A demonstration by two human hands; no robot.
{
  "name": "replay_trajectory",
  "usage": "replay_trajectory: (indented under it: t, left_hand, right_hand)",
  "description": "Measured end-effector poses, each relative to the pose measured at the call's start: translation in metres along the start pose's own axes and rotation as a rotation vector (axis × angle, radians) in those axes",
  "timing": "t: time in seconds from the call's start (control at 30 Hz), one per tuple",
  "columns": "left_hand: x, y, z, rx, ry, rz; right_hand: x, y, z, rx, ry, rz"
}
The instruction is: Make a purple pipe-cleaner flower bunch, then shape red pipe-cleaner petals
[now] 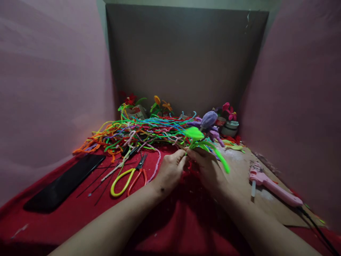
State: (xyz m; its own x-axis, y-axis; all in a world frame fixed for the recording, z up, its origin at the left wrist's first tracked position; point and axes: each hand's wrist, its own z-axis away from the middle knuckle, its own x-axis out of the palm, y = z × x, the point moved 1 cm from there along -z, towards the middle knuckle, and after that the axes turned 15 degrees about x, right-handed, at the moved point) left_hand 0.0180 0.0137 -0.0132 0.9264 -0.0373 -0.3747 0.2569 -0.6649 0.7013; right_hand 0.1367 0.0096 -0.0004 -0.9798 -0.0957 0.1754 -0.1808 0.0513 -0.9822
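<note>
Both hands meet at the middle, pinching the stem of a pipe-cleaner flower [209,120] with a purple bud and bright green leaves. My left hand [172,169] is closed on the stem from the left, fingertips together. From the other side my right hand [206,165] grips just below the leaves, its thumb and fingers close to the left fingertips. One green leaf [222,158] droops over the right hand. The stem's lower end is hidden behind the hands. Left of my left hand lie scissors [130,177] with one yellow and one orange handle loop.
A heap of coloured pipe cleaners [144,131] spreads behind the hands. A black phone [65,183] and thin dark wires [102,181] lie left. On the right, a pink glue gun [274,185] rests on a cardboard sheet [239,192]. Finished flowers and a lidded jar [230,128] stand behind.
</note>
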Motion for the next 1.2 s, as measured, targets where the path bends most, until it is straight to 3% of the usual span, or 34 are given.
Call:
replay_trajectory:
  t: [0.23,0.47,0.63,0.73,0.87,0.93,1.0,1.13,1.2]
  left_hand:
    - [0.004,0.007,-0.008,-0.167,0.116,0.382]
    - [0.005,0.009,-0.007,-0.156,0.147,0.459]
    - [0.005,0.005,-0.007,-0.259,0.142,0.636]
    - [0.003,0.005,-0.006,-0.314,0.048,0.865]
    - [-0.005,0.005,-0.005,-0.368,-0.207,1.118]
    - [-0.007,0.004,-0.006,-0.331,-0.271,1.049]
    - [-0.008,0.003,-0.008,-0.249,-0.259,0.838]
    - [-0.004,0.003,-0.009,-0.052,-0.047,0.353]
    - [-0.001,0.003,-0.007,-0.018,0.016,0.228]
  right_hand:
    - [0.004,0.009,-0.001,-0.018,-0.084,0.052]
    - [0.003,0.013,-0.002,-0.065,-0.035,0.078]
    - [0.001,0.017,-0.005,-0.033,0.013,-0.009]
    - [0.001,0.016,-0.006,0.023,-0.026,-0.100]
    - [0.003,0.013,-0.006,0.079,-0.152,-0.266]
    - [0.005,0.012,-0.005,0.090,-0.200,-0.284]
    - [0.005,0.011,-0.005,0.102,-0.204,-0.274]
    - [0.002,0.012,-0.005,0.080,-0.062,-0.254]
    - [0.001,0.012,-0.005,0.078,-0.021,-0.209]
